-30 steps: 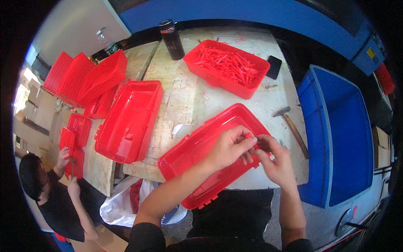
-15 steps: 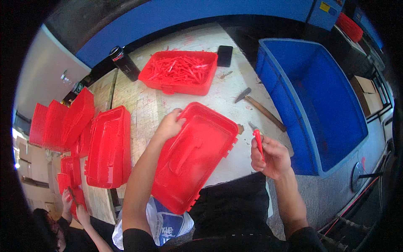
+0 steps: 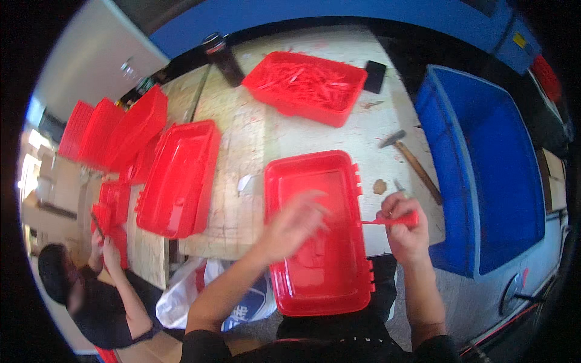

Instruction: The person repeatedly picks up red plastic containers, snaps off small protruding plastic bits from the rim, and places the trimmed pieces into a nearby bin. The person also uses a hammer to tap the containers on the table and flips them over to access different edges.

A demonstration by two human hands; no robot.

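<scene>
A shallow red plastic box half (image 3: 321, 266) with a raised rim and hinge lugs along its right side lies at the table's near edge, overhanging it. My left hand (image 3: 296, 224), smeared by motion, is over its interior with fingers stretched out and nothing visible in them. Beside its right rim, my right hand (image 3: 407, 233) pinches a slim red piece (image 3: 408, 219) whose thin end points left to the rim; I cannot tell its exact kind. Just beyond those fingers, a small grey blade-like tip (image 3: 398, 185) shows against the table.
Red strips fill a red box (image 3: 315, 112) farther back, near a dark bottle (image 3: 223, 60) and a black phone (image 3: 375, 77). A hammer (image 3: 417, 166) lies beside the large blue bin (image 3: 451, 157). Leftward are another red box half (image 3: 181, 181), stacked red boxes (image 3: 115, 130) and a co-worker (image 3: 91, 284).
The box half has turned from slanted to nearly straight. My left hand has left its rim and moved over its interior. The red piece has swung from upright to sideways.
</scene>
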